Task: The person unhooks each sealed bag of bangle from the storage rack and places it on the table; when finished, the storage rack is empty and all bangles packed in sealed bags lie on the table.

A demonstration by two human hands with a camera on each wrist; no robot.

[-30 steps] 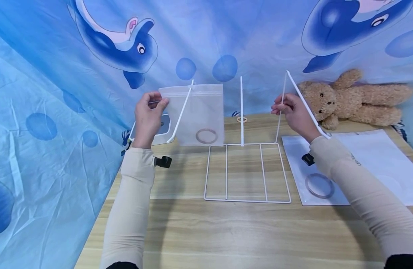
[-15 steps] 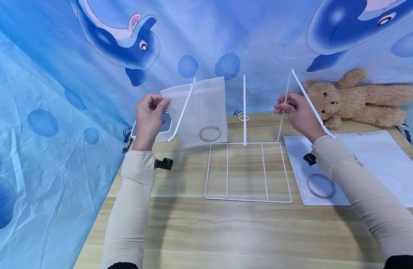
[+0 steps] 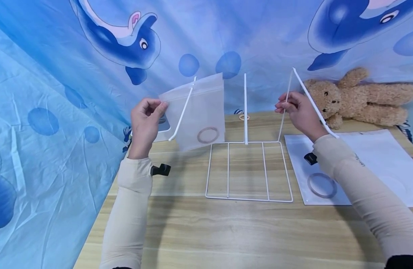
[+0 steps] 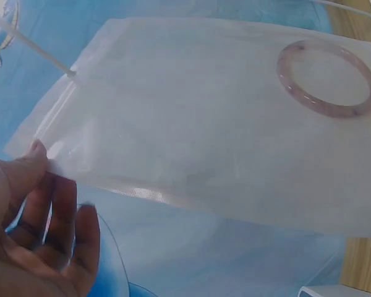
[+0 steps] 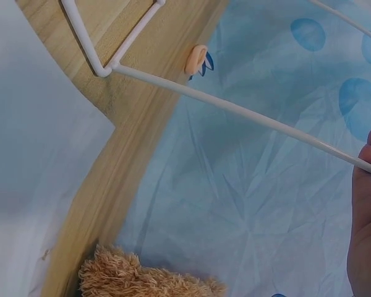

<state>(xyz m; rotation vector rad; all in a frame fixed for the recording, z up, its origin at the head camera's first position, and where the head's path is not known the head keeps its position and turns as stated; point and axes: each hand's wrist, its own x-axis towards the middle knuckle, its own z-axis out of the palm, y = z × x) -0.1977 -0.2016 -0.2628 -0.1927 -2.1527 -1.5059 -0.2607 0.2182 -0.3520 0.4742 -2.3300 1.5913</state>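
Observation:
My left hand (image 3: 144, 127) pinches the upper left corner of a frosted zip bag (image 3: 204, 108) between thumb and finger. A pinkish bangle (image 4: 334, 110) shows inside the bag, near its lower right corner. The bag hangs at the left of a white wire rack (image 3: 246, 112), and one rack rod meets it near the zip strip. My right hand (image 3: 304, 116) holds the thin upright rod (image 5: 253, 122) on the rack's right side with its fingertips. The rack's base frame (image 3: 250, 200) lies on the wooden table.
Right of the rack lies a large white bag (image 3: 388, 164) with another bangle (image 3: 322, 197). A teddy bear (image 3: 378, 93) lies at the back right. A small tan ring (image 5: 195, 60) sits at the table's back edge, and a pale-rimmed box (image 3: 164, 130) is partly hidden behind my left hand.
The bag has swung and tilted, its right edge now higher and its lower left corner lower. My left hand has shifted slightly left and down; my right hand keeps its hold.

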